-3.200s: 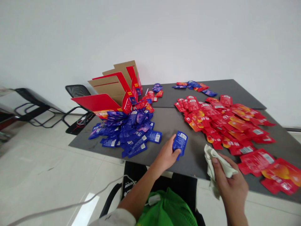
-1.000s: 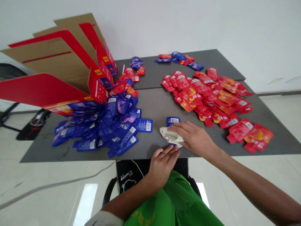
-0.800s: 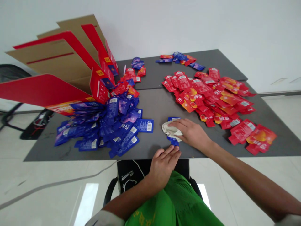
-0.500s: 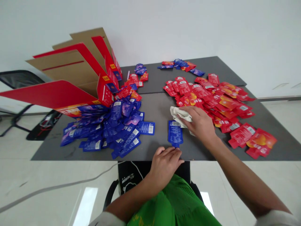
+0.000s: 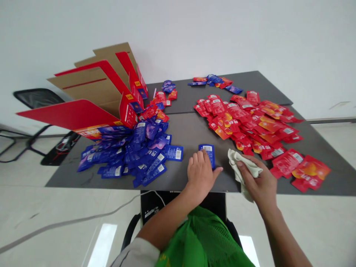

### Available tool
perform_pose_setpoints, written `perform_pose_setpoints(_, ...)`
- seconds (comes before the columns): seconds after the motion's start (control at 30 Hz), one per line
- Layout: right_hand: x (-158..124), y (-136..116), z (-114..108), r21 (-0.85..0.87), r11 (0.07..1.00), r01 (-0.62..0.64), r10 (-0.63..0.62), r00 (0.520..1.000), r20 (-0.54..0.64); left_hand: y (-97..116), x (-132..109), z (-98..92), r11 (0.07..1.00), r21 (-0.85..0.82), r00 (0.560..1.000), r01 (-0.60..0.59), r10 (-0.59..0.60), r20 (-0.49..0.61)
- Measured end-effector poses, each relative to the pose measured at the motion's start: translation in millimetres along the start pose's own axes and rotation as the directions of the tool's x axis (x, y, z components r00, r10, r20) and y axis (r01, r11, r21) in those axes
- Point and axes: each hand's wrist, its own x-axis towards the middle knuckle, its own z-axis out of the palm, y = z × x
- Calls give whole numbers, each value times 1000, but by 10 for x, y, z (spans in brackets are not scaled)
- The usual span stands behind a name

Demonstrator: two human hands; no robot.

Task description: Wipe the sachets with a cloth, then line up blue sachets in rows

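Down at the near edge of the grey table (image 5: 180, 141), the left hand (image 5: 200, 174) lies flat, fingers together, pressing on a blue sachet (image 5: 210, 152). Just beside it, the right hand (image 5: 258, 181) pinches a crumpled cloth (image 5: 241, 167). Blue sachets (image 5: 144, 152) heap up leftward by a red carton (image 5: 83, 115), red sachets (image 5: 244, 124) rightward.

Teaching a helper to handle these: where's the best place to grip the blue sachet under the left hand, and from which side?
Probably the barcode end of the blue sachet, which sticks out past the fingers of the left hand. Come from above and the far side. The sachet lies flat on the grey table, so its thin edge likely needs a pinch, and the nearer part is covered by the hand.
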Motion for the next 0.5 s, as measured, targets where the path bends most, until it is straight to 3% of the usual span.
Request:
perform_pose_setpoints(0.13, 18, -2, 7, 37, 997, -65, 65, 998, 11, 35, 160, -222, 998, 19, 987, 66, -69, 145)
perform_pose_setpoints(0.23, 37, -17, -7, 57, 993, -105, 105, 994, 19, -29, 200, -379, 998, -40, 973, 49, -39, 228)
perform_pose_setpoints(0.4, 35, -6, -6, 70, 992, -106, 105, 994, 26, -310, 77, -320, 949, -312, 988, 41, 8, 156)
perform_pose_setpoints(0.5, 21, 3, 2, 75, 990, -119, 117, 993, 24, -407, -156, -245, 942, -332, 995, -42, 68, 67)
